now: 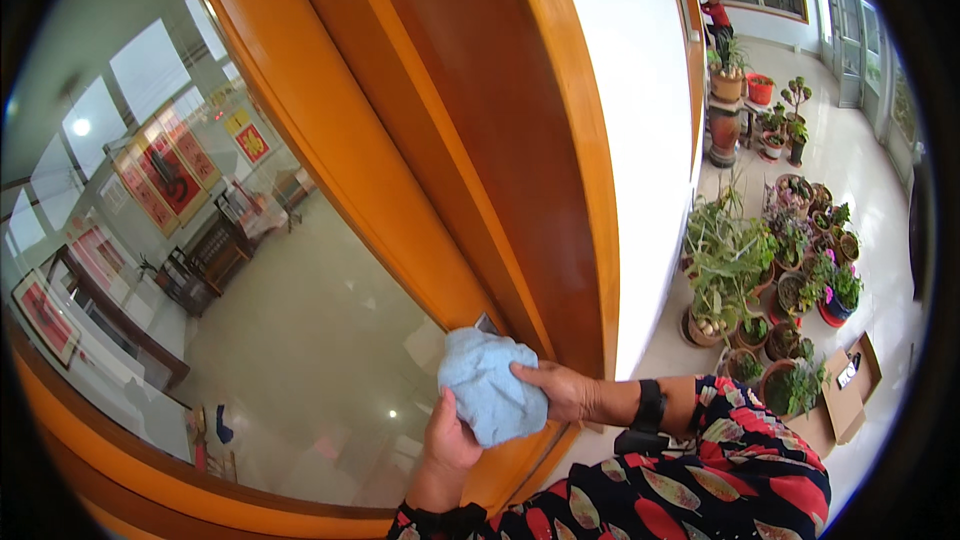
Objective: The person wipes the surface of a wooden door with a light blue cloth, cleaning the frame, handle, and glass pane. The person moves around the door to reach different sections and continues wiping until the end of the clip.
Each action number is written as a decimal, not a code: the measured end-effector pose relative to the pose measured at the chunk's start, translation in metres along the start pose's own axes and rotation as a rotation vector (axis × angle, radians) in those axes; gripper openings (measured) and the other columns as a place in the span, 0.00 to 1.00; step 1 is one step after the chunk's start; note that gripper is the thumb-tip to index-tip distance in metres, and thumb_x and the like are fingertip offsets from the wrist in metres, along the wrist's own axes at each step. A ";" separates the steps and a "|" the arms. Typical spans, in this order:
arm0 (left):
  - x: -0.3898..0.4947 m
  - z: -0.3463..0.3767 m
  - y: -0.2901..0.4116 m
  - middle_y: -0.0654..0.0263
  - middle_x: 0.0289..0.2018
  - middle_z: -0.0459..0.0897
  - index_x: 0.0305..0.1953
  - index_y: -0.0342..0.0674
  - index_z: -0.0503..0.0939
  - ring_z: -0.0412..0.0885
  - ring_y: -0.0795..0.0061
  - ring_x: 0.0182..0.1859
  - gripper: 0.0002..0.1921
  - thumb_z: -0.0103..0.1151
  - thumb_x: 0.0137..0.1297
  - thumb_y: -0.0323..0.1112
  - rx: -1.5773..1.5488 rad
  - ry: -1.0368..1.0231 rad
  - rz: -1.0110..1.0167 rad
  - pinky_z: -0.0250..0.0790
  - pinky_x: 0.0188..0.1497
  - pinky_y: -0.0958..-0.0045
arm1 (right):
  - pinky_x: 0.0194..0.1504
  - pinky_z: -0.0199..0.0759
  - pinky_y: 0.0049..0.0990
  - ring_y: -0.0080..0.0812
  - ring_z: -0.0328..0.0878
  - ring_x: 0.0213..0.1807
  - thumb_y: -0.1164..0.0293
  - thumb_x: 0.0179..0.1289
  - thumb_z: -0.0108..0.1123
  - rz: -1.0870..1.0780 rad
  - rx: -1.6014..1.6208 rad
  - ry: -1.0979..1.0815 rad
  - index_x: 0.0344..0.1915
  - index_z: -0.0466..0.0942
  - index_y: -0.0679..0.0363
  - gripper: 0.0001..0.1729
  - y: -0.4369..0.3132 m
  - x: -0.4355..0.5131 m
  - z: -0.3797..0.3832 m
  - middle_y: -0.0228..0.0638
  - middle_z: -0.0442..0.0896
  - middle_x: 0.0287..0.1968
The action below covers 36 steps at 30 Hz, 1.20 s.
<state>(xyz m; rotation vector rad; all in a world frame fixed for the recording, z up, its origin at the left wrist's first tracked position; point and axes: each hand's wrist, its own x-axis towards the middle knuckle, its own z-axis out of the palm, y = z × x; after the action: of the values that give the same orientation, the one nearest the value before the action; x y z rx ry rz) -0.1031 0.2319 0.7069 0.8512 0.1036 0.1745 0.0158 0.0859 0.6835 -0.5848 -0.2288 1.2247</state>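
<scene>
A bunched light-blue cloth (491,388) is held between both hands, in front of an orange-brown wooden frame (390,142). My left hand (452,431) grips its lower left side, thumb pointing up along the fabric. From the right, my right hand (562,388) holds the other side with the thumb laid on top. Most fingers of both hands are hidden behind the cloth. Just above the cloth, a small metal fitting (486,322) shows partly on the wood. To the left is a large glass pane (322,330), through which a room is visible, mixed with reflections.
Many potted plants (787,262) cover the tiled floor at the right, beside a white wall (622,90). An opened cardboard box (855,390) lies near them with small items on it. Far back, a person in a red top (718,15) is by the wall.
</scene>
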 end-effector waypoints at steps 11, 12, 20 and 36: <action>-0.025 0.005 0.048 0.44 0.67 0.57 0.65 0.34 0.63 0.62 0.53 0.67 0.27 0.53 0.69 0.39 1.039 0.389 0.811 0.60 0.64 0.52 | 0.61 0.68 0.32 0.32 0.73 0.60 0.64 0.73 0.51 -0.232 -0.367 -0.068 0.65 0.65 0.61 0.24 -0.038 -0.003 0.061 0.36 0.76 0.58; -0.022 0.014 0.049 0.43 0.69 0.50 0.67 0.35 0.61 0.58 0.48 0.69 0.32 0.56 0.66 0.43 1.199 0.374 0.956 0.57 0.65 0.49 | 0.61 0.68 0.31 0.31 0.73 0.59 0.63 0.74 0.51 -0.196 -0.372 -0.121 0.65 0.64 0.61 0.24 -0.038 0.000 0.070 0.35 0.76 0.58; 0.002 0.033 0.051 0.47 0.61 0.66 0.67 0.32 0.56 0.67 0.50 0.62 0.36 0.55 0.67 0.50 1.149 0.398 1.178 0.59 0.63 0.51 | 0.65 0.59 0.29 0.27 0.63 0.65 0.43 0.74 0.35 -0.194 -0.677 -0.651 0.68 0.61 0.62 0.38 -0.059 0.009 0.107 0.37 0.68 0.63; -0.015 0.014 0.066 0.56 0.56 0.74 0.63 0.40 0.62 0.79 0.58 0.43 0.27 0.45 0.72 0.51 0.253 0.266 0.796 0.78 0.39 0.56 | 0.56 0.66 0.42 0.59 0.70 0.57 0.60 0.67 0.56 -0.547 -1.513 0.270 0.57 0.67 0.69 0.28 0.019 0.043 -0.070 0.62 0.71 0.55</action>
<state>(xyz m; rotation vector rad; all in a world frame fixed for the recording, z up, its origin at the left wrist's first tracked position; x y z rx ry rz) -0.1231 0.2612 0.7667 1.0847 0.0300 1.0399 0.0476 0.1092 0.6094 -1.8125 -1.0331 0.2300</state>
